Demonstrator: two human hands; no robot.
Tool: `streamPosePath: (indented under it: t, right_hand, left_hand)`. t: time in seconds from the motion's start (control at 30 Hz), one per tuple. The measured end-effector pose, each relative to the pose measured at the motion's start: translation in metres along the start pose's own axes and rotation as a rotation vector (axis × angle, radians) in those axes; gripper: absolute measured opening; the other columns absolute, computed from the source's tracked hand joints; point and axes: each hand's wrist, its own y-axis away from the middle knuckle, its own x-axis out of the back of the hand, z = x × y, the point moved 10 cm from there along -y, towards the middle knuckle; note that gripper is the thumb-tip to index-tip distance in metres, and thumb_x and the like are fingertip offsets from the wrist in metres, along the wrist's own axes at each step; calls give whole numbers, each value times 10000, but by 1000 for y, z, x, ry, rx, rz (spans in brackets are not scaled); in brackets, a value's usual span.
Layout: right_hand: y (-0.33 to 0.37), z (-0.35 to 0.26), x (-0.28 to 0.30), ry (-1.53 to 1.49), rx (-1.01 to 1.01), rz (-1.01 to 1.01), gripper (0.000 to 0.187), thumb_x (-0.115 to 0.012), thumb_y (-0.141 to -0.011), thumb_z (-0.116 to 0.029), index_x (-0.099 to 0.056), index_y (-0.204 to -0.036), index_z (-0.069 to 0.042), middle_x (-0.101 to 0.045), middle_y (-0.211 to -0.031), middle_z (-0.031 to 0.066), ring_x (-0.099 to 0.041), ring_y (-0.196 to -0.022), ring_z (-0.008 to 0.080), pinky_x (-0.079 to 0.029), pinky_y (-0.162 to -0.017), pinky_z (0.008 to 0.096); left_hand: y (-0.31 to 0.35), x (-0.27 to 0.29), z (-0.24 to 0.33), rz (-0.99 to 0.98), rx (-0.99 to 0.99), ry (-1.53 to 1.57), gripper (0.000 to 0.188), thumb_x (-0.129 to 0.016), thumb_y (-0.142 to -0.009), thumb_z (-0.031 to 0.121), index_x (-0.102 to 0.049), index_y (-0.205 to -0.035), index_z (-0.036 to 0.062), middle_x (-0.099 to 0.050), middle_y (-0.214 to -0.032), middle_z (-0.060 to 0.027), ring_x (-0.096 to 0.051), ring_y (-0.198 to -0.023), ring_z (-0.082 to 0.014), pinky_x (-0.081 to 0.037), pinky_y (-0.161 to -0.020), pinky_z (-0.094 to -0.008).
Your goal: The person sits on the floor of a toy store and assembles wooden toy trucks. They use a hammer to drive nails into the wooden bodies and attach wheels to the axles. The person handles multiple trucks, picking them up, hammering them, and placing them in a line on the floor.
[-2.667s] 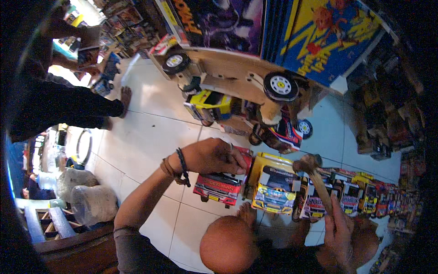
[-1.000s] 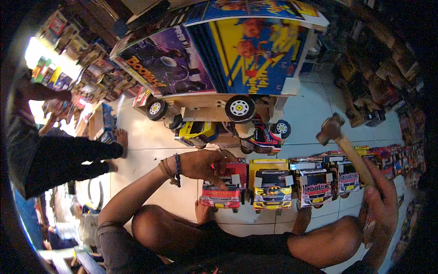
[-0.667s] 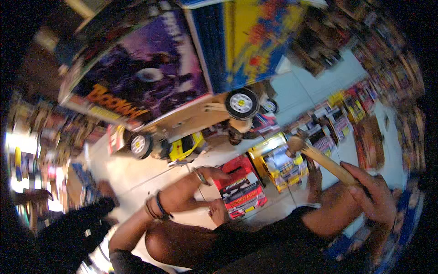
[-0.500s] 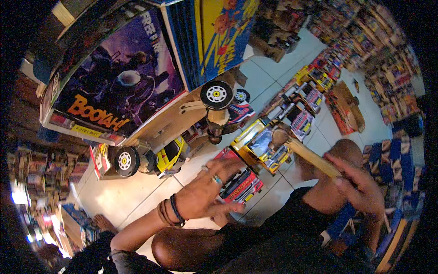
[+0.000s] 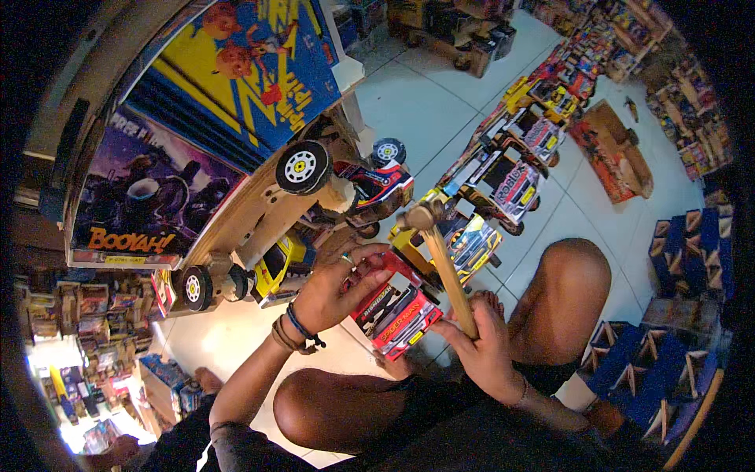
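The left hand [image 5: 334, 287] has its fingers bent over the upper part of a red toy truck [image 5: 397, 315], the thumb on the near side of it. The fingers of the right hand [image 5: 487, 354] are closed around the wooden handle of a hammer [image 5: 448, 275], head pointing up and away; the thumb reaches toward the truck's front corner, and whether it touches cannot be told.

The red truck sits tilted at the near end of a row of toy trucks, just beside a yellow truck [image 5: 480, 248]; whether it is raised off the floor cannot be told. It carries pale capitals on a dark band over the windscreen, yellow capitals across the front and a small yellow plate on the bumper. Next along, a white-and-pink truck [image 5: 511, 193] bears big block letters. A large toy truck [image 5: 228, 244] fills the left, with orange lettering on its purple panel and yellow lettering beside cartoon figures on its blue panel.

The floor [image 5: 440, 75] is pale square tiles with dark seams, brightly lit at the lower left. Toward its right edge lie an open box [image 5: 609, 153] and blue pieces [image 5: 676, 252]. Crowded shelves [image 5: 692, 130] stand beyond. Another person's foot [image 5: 208, 380] rests at the lower left.
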Motion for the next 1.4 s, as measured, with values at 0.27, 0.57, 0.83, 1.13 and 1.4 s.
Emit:
streamPosePath:
  t: [0.27, 0.57, 0.83, 1.13, 1.4]
  right_hand:
    - [-27, -2, -11, -95, 95, -114, 319, -719, -899, -239, -566, -1062, -11, -607, -895, 196, -620, -830, 411, -497, -703, 472]
    - [-19, -13, -10, 59, 121, 45, 226, -767, -852, -161, -586, -910, -40, -591, -830, 115, -550, -807, 316, -424, -724, 420]
    - [-16, -8, -21, 110, 16, 114, 226, -755, -884, -132, -558, -896, -22, -600, -778, 94, -582, -668, 167, -481, -619, 316]
    - [-18, -8, -21, 184, 38, 95, 244, -772, -872, -145, -561, -904, -25, -624, -799, 85, -562, -679, 143, -487, -644, 306]
    - [-18, -5, -18, 163, 18, 73, 250, -787, -857, -142, -571, -912, -27, -649, -832, 90, -587, -699, 161, -499, -658, 312]
  left_hand:
    - [-8, -16, 5, -183, 178, 33, 308, -688, -942, 226, -662, -1214, 85, -702, -929, -64, -661, -804, -159, -525, -688, -322]
    - [-10, -20, -2, -217, 75, 133, 290, -706, -929, 249, -706, -1187, 116, -658, -842, -17, -578, -707, -81, -472, -609, -252]
    - [-10, -27, -40, -229, 140, 383, 280, -729, -913, 273, -737, -1123, 87, -710, -890, -21, -608, -753, -67, -492, -670, -232]
    - [-8, -33, -47, -285, 187, 448, 273, -737, -897, 246, -749, -1127, 99, -729, -1044, -63, -665, -959, -151, -512, -861, -285]
    - [-14, -16, -18, -92, -219, 229, 265, -706, -915, 274, -743, -1111, 98, -672, -1087, -91, -622, -1073, -254, -479, -925, -356]
